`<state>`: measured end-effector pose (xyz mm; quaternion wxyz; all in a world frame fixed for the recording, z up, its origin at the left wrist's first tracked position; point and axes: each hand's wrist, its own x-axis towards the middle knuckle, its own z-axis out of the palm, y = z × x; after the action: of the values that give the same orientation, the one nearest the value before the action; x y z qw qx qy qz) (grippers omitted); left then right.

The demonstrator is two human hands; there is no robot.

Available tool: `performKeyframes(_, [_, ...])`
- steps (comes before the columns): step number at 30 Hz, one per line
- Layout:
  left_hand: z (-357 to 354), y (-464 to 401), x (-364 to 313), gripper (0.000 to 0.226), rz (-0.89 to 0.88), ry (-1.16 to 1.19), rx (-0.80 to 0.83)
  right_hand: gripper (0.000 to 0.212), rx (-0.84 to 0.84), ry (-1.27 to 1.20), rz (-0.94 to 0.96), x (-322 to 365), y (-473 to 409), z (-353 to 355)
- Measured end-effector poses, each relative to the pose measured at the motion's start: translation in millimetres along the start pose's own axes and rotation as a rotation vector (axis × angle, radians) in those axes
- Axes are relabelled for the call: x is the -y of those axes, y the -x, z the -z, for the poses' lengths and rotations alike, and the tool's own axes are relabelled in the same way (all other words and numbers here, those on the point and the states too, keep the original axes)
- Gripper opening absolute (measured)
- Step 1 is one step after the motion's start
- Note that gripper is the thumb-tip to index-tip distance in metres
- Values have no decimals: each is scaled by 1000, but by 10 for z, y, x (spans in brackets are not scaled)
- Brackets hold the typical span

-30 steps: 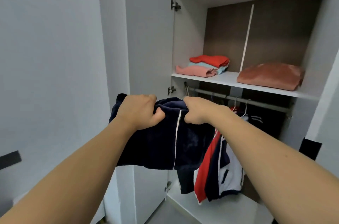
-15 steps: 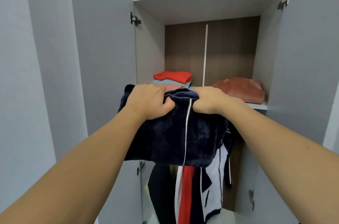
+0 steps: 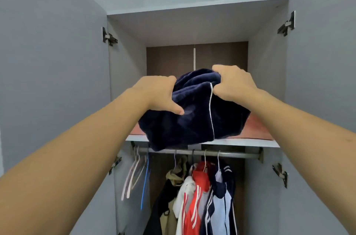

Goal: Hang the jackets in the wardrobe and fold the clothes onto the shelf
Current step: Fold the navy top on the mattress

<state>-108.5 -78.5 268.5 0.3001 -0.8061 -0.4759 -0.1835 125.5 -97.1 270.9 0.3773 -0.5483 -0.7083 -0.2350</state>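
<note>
A folded dark navy garment with a thin white stripe [image 3: 194,117] is held up in front of the wardrobe shelf [image 3: 240,142], its lower edge hanging just past the shelf's front lip. My left hand [image 3: 160,96] grips its left side, thumb pressed on the front. My right hand [image 3: 232,83] grips its upper right edge. A reddish-brown folded cloth [image 3: 256,128] lies on the shelf, partly hidden behind the garment; the other folded clothes are hidden. Below, several jackets [image 3: 204,196] hang on the rail [image 3: 237,153].
Both wardrobe doors stand open, the left door [image 3: 54,80] and the right door [image 3: 323,80] flanking my arms. Empty hangers [image 3: 136,175] hang at the rail's left end. The shelf compartment has a brown back panel [image 3: 173,59] with room above the clothes.
I have stepped square to the wardrobe and both hands lifted the navy garment up and forward to the shelf. It now covers the folded stacks seen earlier.
</note>
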Motion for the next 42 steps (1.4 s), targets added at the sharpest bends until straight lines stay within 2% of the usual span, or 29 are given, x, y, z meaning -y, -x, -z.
performKeyframes(3, [-75, -566, 60, 60, 90, 94, 50, 17, -150, 64, 72, -251, -362, -122])
performKeyframes(7, [-216, -1249, 90, 43, 141, 71, -85, 19, -266, 81, 110, -647, -830, -345])
performKeyframes(10, [-481, -1666, 55, 33, 132, -33, -230, 18, -297, 84, 98, -987, -1123, -585])
performKeyframes(13, [-799, -2012, 6, 26, 93, -80, -286, 24, -295, 140, 72, -1275, -1314, -850])
performKeyframes(18, [-1319, -2646, -71, 23, 31, -41, -434, 32, -355, 226, -17, -1710, -1547, -1187])
performKeyframes(21, [-1581, -3024, -83, 26, -21, -2, -468, 34, -349, 276, -58, -1948, -1711, -1353])
performKeyframes(24, [-1720, -3446, -77, 22, -24, 84, -416, 20, -354, 301, -92, -2167, -1935, -1465])
performKeyframes(27, [-1787, -3890, -133, 15, 25, 120, -383, 21, -338, 286, -156, -2404, -2204, -1534])
performKeyframes(30, [-1890, -4285, -191, 18, 75, 85, -392, 21, -284, 269, -235, -2648, -2478, -1612])
performKeyframes(34, [-2037, -4758, -168, 12, 118, 333, -272, 20, -226, 209, -328, -3034, -2828, -1746])
performKeyframes(38, [-2194, -5120, -93, 21, 155, 587, -123, 21, -197, 143, -393, -3348, -3115, -1887])
performKeyframes(42, [-2467, -5503, -73, 25, 189, 721, 0, 27, -132, 186, -445, -3699, -3439, -2094])
